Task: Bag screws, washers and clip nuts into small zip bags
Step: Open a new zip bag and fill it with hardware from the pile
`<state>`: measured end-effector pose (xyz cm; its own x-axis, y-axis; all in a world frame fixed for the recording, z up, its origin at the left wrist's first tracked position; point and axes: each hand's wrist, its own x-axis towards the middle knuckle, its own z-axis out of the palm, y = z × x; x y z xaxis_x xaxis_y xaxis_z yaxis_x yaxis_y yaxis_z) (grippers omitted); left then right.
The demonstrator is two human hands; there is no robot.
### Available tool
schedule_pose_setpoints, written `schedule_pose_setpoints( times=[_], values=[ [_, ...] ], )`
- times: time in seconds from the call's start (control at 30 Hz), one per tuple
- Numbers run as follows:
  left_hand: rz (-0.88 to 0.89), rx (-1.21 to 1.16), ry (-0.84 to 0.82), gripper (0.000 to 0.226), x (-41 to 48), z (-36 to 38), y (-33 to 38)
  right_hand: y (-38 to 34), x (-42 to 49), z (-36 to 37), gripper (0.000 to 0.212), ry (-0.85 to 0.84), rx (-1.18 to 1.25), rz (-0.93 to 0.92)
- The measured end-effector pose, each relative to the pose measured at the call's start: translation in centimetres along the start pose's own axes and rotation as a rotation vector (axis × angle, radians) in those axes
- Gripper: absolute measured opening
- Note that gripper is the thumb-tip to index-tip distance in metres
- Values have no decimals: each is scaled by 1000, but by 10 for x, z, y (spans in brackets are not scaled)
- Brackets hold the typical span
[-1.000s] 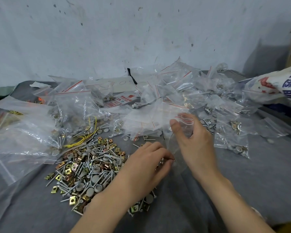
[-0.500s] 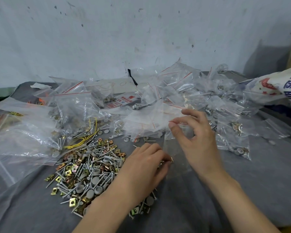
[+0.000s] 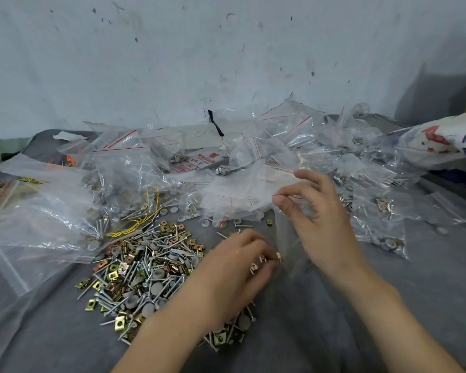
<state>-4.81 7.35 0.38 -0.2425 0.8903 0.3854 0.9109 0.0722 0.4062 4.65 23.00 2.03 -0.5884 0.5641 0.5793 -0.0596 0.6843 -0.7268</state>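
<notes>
Several brass clip nuts (image 3: 278, 256) now show at the tips of the left hand (image 3: 234, 267), whose fingers are curled round them just beside the lower part of the small clear bag (image 3: 287, 238). A second ago the right hand (image 3: 320, 222) lay over that bag with its thumb on the edge. It has since lifted and spread, and thumb and forefinger now pinch the red zip strip (image 3: 283, 195), the other fingers fanned loose. The bag hangs from that pinch down to the grey cloth (image 3: 388, 305). I'd judge the mouth is being pulled apart to take the nuts. The loose pile (image 3: 145, 267) of screws, washers and nuts lies to the left, with filled bags (image 3: 280, 146) heaped behind.
</notes>
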Motion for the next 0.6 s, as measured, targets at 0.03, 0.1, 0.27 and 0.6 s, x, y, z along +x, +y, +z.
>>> schedule_pose_setpoints(
  times=[0.03,0.1,0.27,0.6],
  values=[
    [-51,-58,45,17,-1,-7,-2,0,0,0,14,-21,-37,-51],
    [-165,-202,162,11,-2,-20,-7,-1,-3,2,19,-92,-121,-141],
    [-398,-690,406,13,-1,-40,-12,-1,-17,17,22,-309,-236,-198],
    [-469,-661,310,22,-5,-39,-20,-3,-20,22,22,-398,-319,-188]
  ],
)
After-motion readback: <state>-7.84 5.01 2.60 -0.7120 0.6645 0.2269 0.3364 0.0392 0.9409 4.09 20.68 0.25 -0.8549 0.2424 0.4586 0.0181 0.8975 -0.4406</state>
